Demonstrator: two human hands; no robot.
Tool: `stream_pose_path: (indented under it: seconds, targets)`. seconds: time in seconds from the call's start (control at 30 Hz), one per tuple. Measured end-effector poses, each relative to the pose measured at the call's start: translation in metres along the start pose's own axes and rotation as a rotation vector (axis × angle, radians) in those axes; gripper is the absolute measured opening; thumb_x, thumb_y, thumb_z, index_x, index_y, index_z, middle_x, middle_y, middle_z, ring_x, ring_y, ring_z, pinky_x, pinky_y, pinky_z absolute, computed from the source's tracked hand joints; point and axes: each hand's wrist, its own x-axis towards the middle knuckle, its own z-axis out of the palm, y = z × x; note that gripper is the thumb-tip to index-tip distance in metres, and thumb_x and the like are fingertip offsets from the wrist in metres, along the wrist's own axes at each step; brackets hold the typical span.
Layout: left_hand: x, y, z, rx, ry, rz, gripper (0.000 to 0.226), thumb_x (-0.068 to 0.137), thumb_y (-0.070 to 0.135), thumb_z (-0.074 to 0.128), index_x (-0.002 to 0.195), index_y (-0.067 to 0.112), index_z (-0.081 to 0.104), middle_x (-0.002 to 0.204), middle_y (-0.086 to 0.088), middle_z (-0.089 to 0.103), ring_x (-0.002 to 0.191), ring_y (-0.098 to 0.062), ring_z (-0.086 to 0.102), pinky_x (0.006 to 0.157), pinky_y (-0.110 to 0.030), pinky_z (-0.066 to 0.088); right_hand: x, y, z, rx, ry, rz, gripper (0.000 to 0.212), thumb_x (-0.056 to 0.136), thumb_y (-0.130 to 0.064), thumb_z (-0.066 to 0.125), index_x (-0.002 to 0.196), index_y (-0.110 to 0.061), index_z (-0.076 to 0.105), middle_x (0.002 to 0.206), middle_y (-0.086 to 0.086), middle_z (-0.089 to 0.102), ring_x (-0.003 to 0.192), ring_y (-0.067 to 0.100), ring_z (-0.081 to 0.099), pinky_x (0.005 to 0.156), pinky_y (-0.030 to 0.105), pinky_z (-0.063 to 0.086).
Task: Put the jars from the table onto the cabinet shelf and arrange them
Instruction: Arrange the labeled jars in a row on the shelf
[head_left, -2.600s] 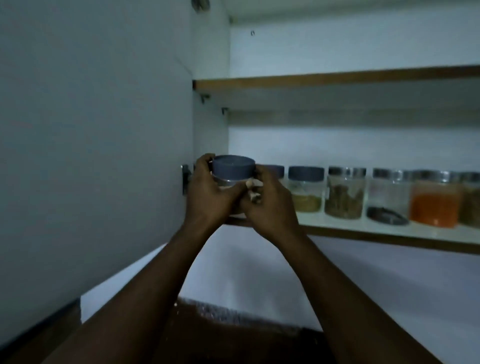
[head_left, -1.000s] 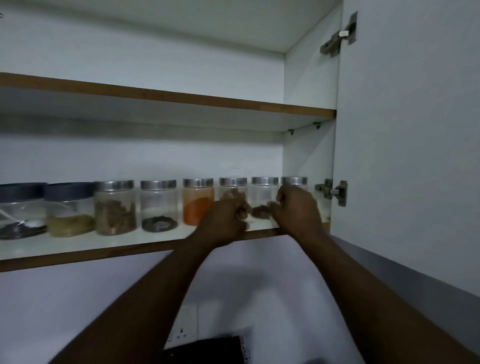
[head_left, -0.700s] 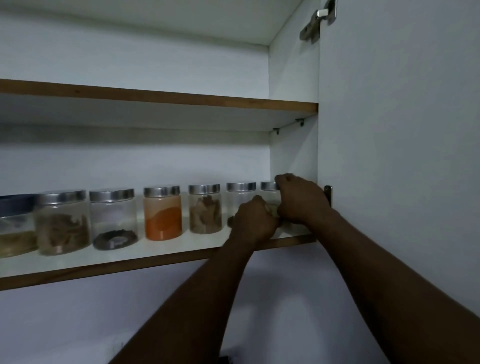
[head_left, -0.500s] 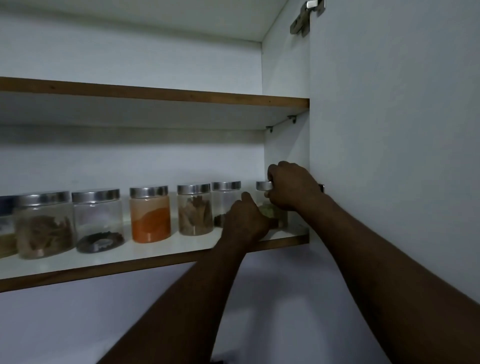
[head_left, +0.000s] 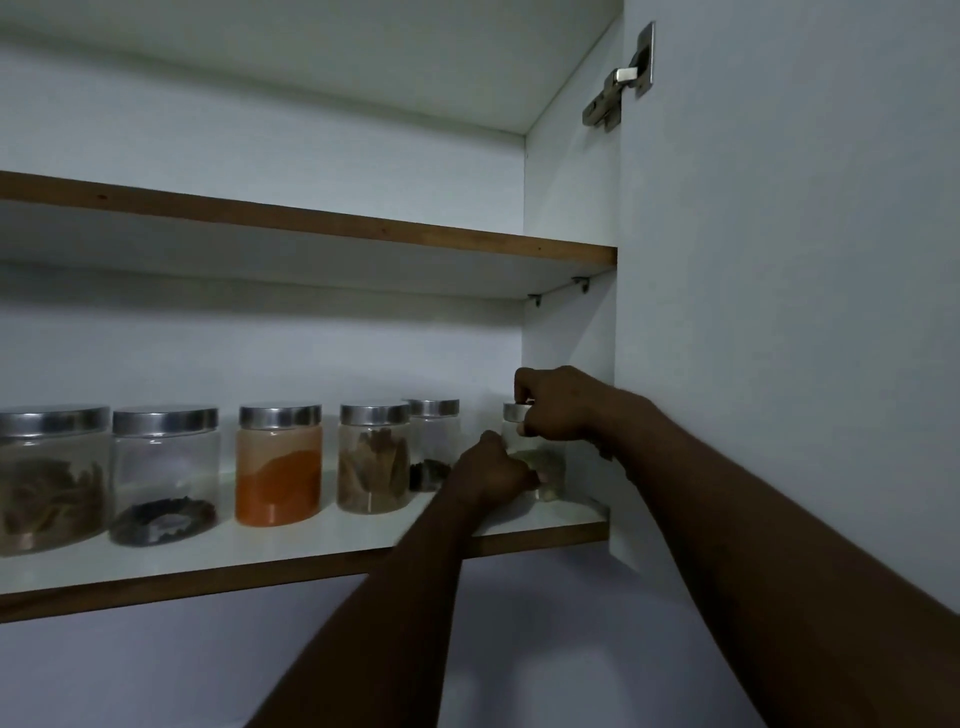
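Gripping the end jar (head_left: 550, 465) two-handed. Pinching its silver lid (head_left: 516, 412) from above with the curled fingers of the right hand (head_left: 563, 408). Clamping the glass low on the near-left side with the left hand (head_left: 491, 473), wrapped tight round it. Covers most of the jar: just a slice of lid and a patch of glass with pale greenish-brown contents on show. Upright, at the far right end of the lower shelf (head_left: 260, 569), just beside the cabinet side wall (head_left: 566, 338). Can't tell if seated on the board or slightly lifted, base mostly hidden by the left hand.

Leftward along the same shelf, all upright, all silver-lidded:
- dark-contents jar (head_left: 434, 441), set further back, near the left hand, partly behind the next one
- bark jar (head_left: 374, 460), brown curled pieces inside
- orange powder jar (head_left: 279, 465), roughly half full
- near-empty jar (head_left: 165, 470), thin dark layer at the bottom
- brown-pieces jar (head_left: 52, 478), cut off by the left frame edge

Small gaps between the front four, roughly in line near the shelf front.

Above: upper shelf (head_left: 311, 228), wood-edged like the lower. Right of the hands: open cabinet door (head_left: 779, 260), metal hinge (head_left: 618, 78) up top. Both forearms reaching up from the bottom of the frame. Dim light, fine detail of the contents hard to make out
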Motion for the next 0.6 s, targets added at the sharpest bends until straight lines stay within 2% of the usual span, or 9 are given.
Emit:
stream_pose_path:
  seconds: [0.07, 0.1, 0.2, 0.27, 0.37, 0.43, 0.5, 0.6]
  targets:
    - [0.002, 0.003, 0.000, 0.008, -0.031, 0.039, 0.046, 0.088, 0.033, 0.074, 0.126, 0.009, 0.063, 0.125, -0.011, 0.067, 0.112, -0.028, 0.064, 0.097, -0.038, 0.053, 0.002, 0.002, 0.002, 0.025, 0.024, 0.009, 0.030, 0.087, -0.027, 0.069, 0.110, -0.019, 0.051, 0.110, 0.008, 0.061, 0.093, 0.023, 0.057, 0.072, 0.034, 0.047]
    - [0.002, 0.004, 0.000, 0.010, -0.029, 0.043, 0.050, 0.086, 0.036, 0.075, 0.126, 0.008, 0.063, 0.125, -0.012, 0.067, 0.112, -0.029, 0.064, 0.098, -0.037, 0.052, 0.003, 0.003, 0.004, 0.024, 0.042, 0.011, 0.033, 0.086, -0.033, 0.071, 0.110, -0.021, 0.051, 0.110, 0.007, 0.062, 0.094, 0.023, 0.057, 0.074, 0.035, 0.048]
    - [-0.004, 0.004, 0.001, -0.105, 0.041, -0.013, 0.103, 0.058, 0.058, 0.084, 0.143, 0.012, 0.049, 0.137, -0.005, 0.060, 0.122, -0.027, 0.060, 0.101, -0.042, 0.052, 0.005, 0.004, 0.009, 0.000, 0.116, 0.021, 0.052, 0.077, -0.066, 0.072, 0.107, -0.029, 0.053, 0.100, -0.003, 0.057, 0.090, 0.017, 0.056, 0.073, 0.034, 0.047]
    - [-0.004, 0.001, 0.003, -0.161, 0.104, 0.000, 0.114, 0.053, 0.056, 0.093, 0.145, 0.014, 0.042, 0.138, -0.001, 0.060, 0.122, -0.023, 0.059, 0.097, -0.037, 0.052, 0.006, 0.003, 0.016, -0.009, 0.158, 0.032, 0.062, 0.073, -0.079, 0.065, 0.107, -0.029, 0.052, 0.097, -0.005, 0.049, 0.086, 0.015, 0.053, 0.069, 0.033, 0.043]
    - [0.000, -0.003, 0.002, -0.141, 0.136, -0.014, 0.105, 0.062, 0.051, 0.094, 0.139, 0.008, 0.037, 0.131, -0.006, 0.060, 0.118, -0.026, 0.060, 0.087, -0.035, 0.051, 0.007, 0.003, 0.020, 0.008, 0.152, 0.039, 0.057, 0.081, -0.072, 0.064, 0.107, -0.023, 0.051, 0.100, 0.001, 0.052, 0.088, 0.019, 0.054, 0.069, 0.033, 0.043]
    - [0.002, -0.004, 0.001, -0.104, 0.132, -0.003, 0.095, 0.068, 0.051, 0.090, 0.137, 0.008, 0.042, 0.130, -0.008, 0.060, 0.117, -0.027, 0.060, 0.089, -0.036, 0.052, 0.007, 0.003, 0.017, 0.041, 0.107, 0.047, 0.044, 0.089, -0.057, 0.064, 0.106, -0.018, 0.052, 0.102, 0.005, 0.059, 0.090, 0.020, 0.054, 0.064, 0.029, 0.039]
    - [0.003, -0.005, -0.001, -0.064, 0.125, 0.019, 0.094, 0.071, 0.053, 0.088, 0.143, 0.009, 0.048, 0.137, -0.011, 0.058, 0.124, -0.029, 0.058, 0.096, -0.036, 0.050, 0.007, 0.003, 0.013, 0.077, 0.080, 0.078, 0.036, 0.092, -0.042, 0.065, 0.111, -0.014, 0.054, 0.108, 0.007, 0.062, 0.092, 0.021, 0.054, 0.062, 0.027, 0.037]
    - [0.004, -0.007, 0.000, -0.074, 0.119, 0.060, 0.073, 0.075, 0.047, 0.087, 0.134, 0.014, 0.060, 0.130, -0.008, 0.066, 0.117, -0.025, 0.063, 0.088, -0.030, 0.049, 0.007, 0.003, 0.013, 0.092, 0.094, 0.113, 0.040, 0.092, -0.039, 0.063, 0.118, -0.010, 0.055, 0.116, 0.011, 0.062, 0.099, 0.024, 0.056, 0.070, 0.032, 0.042]
